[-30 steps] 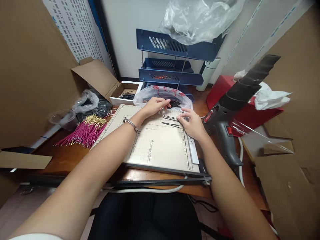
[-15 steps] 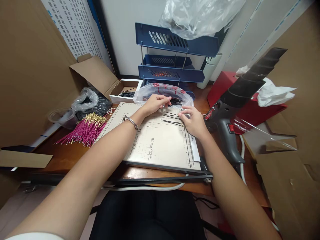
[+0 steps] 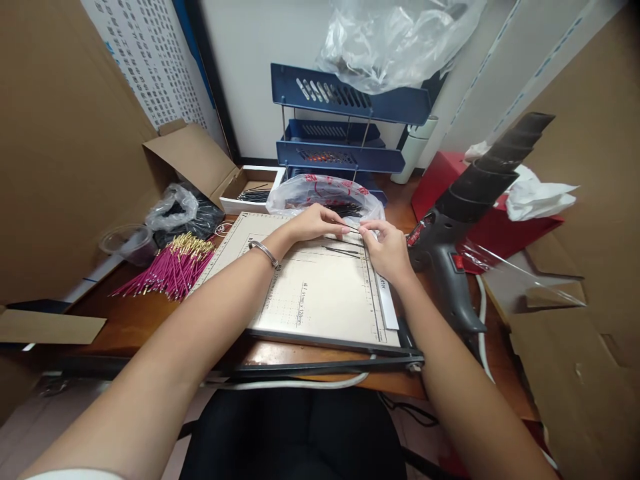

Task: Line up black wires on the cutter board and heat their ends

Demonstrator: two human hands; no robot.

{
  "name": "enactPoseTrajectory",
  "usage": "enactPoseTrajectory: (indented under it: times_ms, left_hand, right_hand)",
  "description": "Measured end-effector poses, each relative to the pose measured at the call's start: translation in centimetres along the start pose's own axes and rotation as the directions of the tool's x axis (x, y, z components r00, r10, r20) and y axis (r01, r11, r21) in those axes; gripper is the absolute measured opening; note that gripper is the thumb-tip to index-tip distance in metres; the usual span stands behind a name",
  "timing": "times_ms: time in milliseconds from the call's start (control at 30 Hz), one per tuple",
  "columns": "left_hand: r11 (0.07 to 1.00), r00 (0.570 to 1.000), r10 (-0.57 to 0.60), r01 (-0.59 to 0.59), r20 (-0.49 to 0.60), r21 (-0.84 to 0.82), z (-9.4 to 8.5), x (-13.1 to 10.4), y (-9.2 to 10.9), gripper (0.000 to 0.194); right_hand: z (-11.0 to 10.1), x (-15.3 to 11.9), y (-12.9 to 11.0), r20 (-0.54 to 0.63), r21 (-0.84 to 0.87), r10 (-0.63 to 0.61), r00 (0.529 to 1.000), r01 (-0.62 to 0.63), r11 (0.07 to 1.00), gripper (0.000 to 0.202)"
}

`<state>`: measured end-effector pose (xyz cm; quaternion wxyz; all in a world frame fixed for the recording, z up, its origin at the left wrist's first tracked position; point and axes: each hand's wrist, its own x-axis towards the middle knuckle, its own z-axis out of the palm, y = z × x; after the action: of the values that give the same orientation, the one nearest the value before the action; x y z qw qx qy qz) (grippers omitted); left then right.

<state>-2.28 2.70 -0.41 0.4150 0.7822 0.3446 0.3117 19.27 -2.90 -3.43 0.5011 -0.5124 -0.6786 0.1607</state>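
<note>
Between my two hands a thin black rod (image 3: 353,229) is stretched just above the far part of the cream paper cutter board (image 3: 280,310). My left hand (image 3: 316,223) pinches its left end, while the fingertips of my right hand (image 3: 386,248) close on the right end. Below them, several similar thin black rods (image 3: 341,252) lie loose on the board. Directly behind my hands, a clear plastic bag (image 3: 290,197) with red print gapes open, with many black rods (image 3: 343,209) inside. The cutter's dark blade arm (image 3: 320,366) runs along the near edge.
Magenta rods with gold ends (image 3: 173,268) lie in a pile at left, near a clear plastic cup (image 3: 131,244). A white box (image 3: 239,205) holds more black rods. Blue tiered trays (image 3: 340,157) stand behind. On the right are a dark hand-held blower (image 3: 453,250) and a red tissue box (image 3: 440,177).
My left hand has moved slightly right and down from the bag's mouth toward my right hand. A thin black rod now spans both hands' fingertips. The view has tilted slightly.
</note>
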Motion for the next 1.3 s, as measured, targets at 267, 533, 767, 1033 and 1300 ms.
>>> enactPoseTrajectory:
  times_ms: [267, 533, 767, 1033, 1300]
  left_hand:
    - [0.993, 0.998, -0.039, 0.033, -0.045, -0.117, -0.1, 0.3, -0.3, 0.024]
    - [0.988, 0.996, -0.071, 0.062, -0.059, -0.141, 0.0, 0.0, 0.4, 0.030]
    - [0.969, 0.985, -0.065, 0.024, -0.159, -0.247, 0.0, 0.3, -0.2, 0.038]
    - [0.971, 0.990, -0.068, 0.038, -0.121, -0.234, 0.0, 0.2, 0.1, 0.032]
    - [0.970, 0.995, -0.077, 0.059, -0.068, -0.236, -0.1, 0.1, 0.4, 0.028]
  right_hand:
    - [0.1, 0.0, 0.1, 0.011, 0.002, 0.018, 1.000, -0.018, 1.000, 0.018]
    - [0.1, 0.1, 0.4, 0.040, -0.028, 0.022, 0.999, -0.021, 0.999, 0.018]
    - [0.4, 0.2, 1.2, 0.008, 0.032, 0.075, 0.997, -0.075, 0.997, 0.042]
    - [0.1, 0.2, 0.9, 0.133, 0.097, 0.081, 0.988, -0.095, 0.991, 0.041]
    - [0.1, 0.3, 0.8, 0.120, 0.094, 0.029, 0.992, -0.040, 0.995, 0.048]
